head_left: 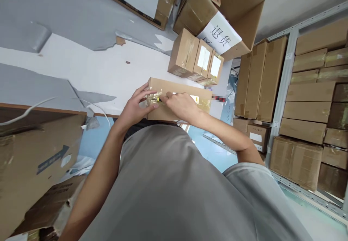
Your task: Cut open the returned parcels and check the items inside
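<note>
A long cardboard carton [178, 84] lies on the table edge right in front of me. Clear tape shines at its left end, and part of a white label [195, 98] shows on its top beyond my right hand. My left hand [137, 105] rests on the left end of the carton, thumb and fingers spread apart. Over the carton's top, my right hand [181, 105] is closed around a small yellow-and-black tool [158, 99]. The tool's tip points left toward the taped end, between the two hands. Most of it is hidden by my fingers, so its kind is unclear.
Several smaller cartons [186, 54] stand in a row behind the long one. A large open box [244, 19] with a handwritten sheet is beyond them. Shelves of cartons [307, 110] rise at the right. Torn grey covering [89, 19] and a white cable [29, 108] lie left.
</note>
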